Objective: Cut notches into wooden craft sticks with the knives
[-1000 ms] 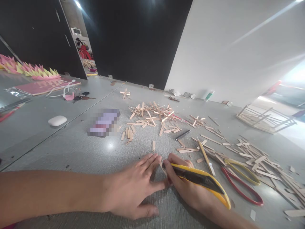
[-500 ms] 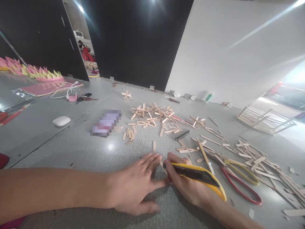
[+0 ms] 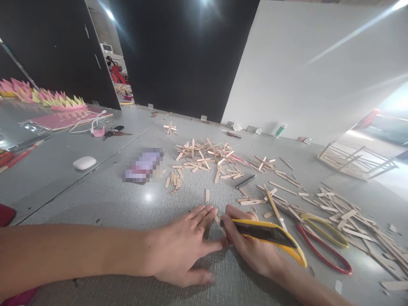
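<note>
My right hand (image 3: 251,246) is closed round a yellow and black utility knife (image 3: 270,234), its front end over a thin wooden stick (image 3: 219,224). Palm down, my left hand (image 3: 188,244) lies on the grey table with its fingers apart, the fingertips touching the stick. The stick lies between both hands, partly hidden by fingers. Just beyond the hands is a short stick piece (image 3: 207,196). Farther back, a pile of crossed stick pieces (image 3: 204,157) covers the middle of the table.
A phone (image 3: 143,165) and a white case (image 3: 84,162) lie to the left. On the right are scissors with red and yellow handles (image 3: 325,253), many loose sticks (image 3: 347,216) and a stick frame (image 3: 357,161). A pen (image 3: 245,181) lies behind my right hand.
My right hand and the knife have shifted very slightly to the right. My left hand stays nearly still on the stick.
</note>
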Demonstrator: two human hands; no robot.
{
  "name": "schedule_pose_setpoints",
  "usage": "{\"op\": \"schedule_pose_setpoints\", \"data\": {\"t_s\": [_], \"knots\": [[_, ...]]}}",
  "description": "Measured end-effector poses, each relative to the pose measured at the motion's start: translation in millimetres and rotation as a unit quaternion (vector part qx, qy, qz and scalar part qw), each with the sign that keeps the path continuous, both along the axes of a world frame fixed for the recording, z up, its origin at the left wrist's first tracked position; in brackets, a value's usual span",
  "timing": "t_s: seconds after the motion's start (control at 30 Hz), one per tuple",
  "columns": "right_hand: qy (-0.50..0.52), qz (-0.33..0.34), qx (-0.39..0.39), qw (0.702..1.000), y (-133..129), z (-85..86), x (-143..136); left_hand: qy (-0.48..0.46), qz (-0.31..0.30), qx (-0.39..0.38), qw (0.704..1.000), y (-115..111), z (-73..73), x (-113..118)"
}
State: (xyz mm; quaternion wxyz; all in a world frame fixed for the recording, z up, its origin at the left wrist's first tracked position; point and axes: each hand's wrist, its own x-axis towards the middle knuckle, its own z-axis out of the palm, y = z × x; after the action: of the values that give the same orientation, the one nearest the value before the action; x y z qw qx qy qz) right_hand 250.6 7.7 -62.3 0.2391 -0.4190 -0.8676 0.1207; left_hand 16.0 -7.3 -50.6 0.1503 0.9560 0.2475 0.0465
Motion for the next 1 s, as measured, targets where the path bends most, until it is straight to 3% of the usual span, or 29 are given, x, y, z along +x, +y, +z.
{"op": "schedule_pose_setpoints", "data": {"t_s": [0.13,0.37,0.53,0.77,1.0], "knots": [[-0.021,0.009,-0.027,0.999,1,-4.7,3,-0.002,-0.003,-0.003,1.0,1,-1.1,0],[0.022,-0.061,-0.125,0.99,0,-7.2,0,-0.002,-0.002,-0.023,1.0,0,1.0,-2],[0.045,-0.077,-0.169,0.982,0,-6.0,-4,0.001,-0.002,-0.036,0.999,0,1.4,-2],[0.051,-0.083,-0.176,0.979,-1,-8.2,-5,0.009,-0.003,-0.042,0.999,-1,2.1,-1],[0.036,-0.085,-0.122,0.988,0,-3.6,-10,0.0,0.0,-0.048,0.999,-1,5.1,-1]]}}
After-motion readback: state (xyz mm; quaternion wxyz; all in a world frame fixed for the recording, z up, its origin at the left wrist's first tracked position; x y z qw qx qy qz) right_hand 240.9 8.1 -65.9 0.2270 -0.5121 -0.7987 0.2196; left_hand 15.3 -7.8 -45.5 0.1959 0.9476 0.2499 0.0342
